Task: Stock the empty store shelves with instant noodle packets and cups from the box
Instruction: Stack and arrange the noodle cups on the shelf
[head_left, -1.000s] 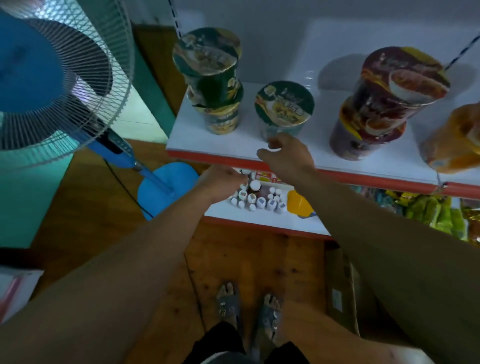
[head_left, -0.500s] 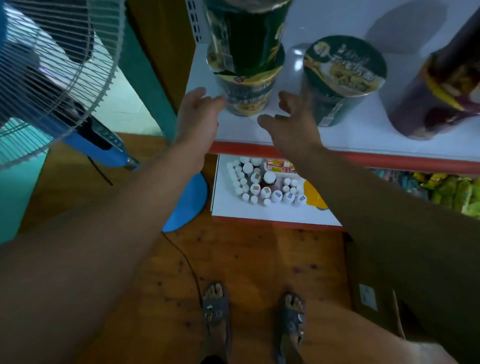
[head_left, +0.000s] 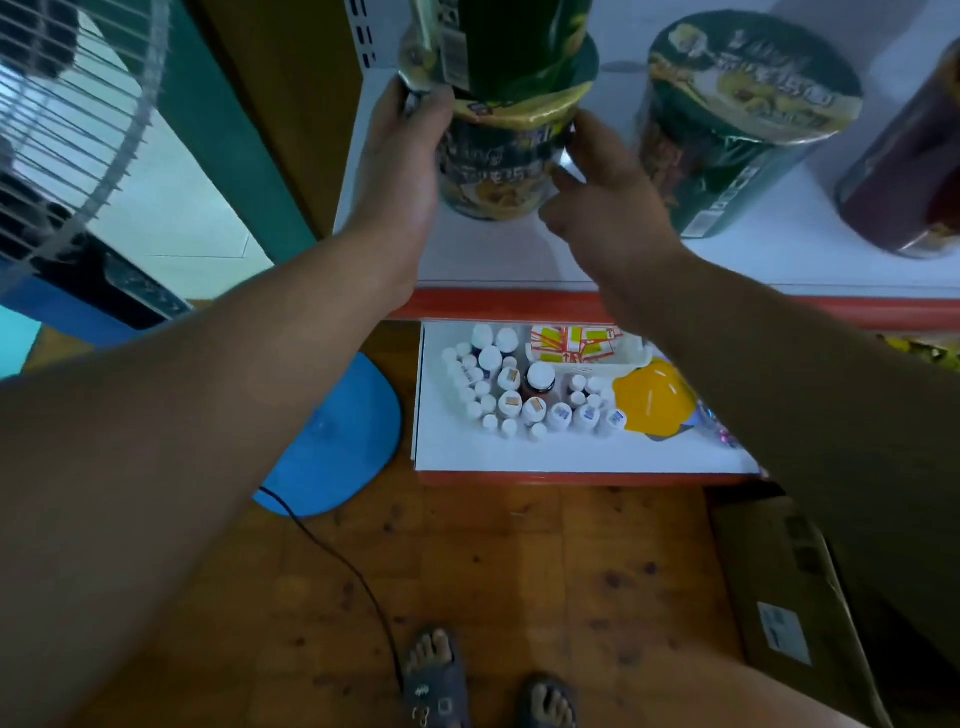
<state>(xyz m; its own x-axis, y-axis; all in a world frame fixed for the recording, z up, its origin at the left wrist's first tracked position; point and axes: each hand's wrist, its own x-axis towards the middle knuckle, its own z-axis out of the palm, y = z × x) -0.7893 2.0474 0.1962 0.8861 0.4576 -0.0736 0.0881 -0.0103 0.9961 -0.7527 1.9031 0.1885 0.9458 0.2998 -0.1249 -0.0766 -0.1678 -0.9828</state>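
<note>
Two stacked green cups (head_left: 498, 171) stand on white shelf (head_left: 493, 254) above wooden floor (head_left: 519, 571).

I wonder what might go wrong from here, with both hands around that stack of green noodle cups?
The upper cup merely rests on the lower cup, which the left hand and right hand hold; a jerk might topple it. The stack stands near the left end of the shelf, so a nudge leftwards could send it off. The right hand is close to the neighbouring green cup and may bump it.
</note>
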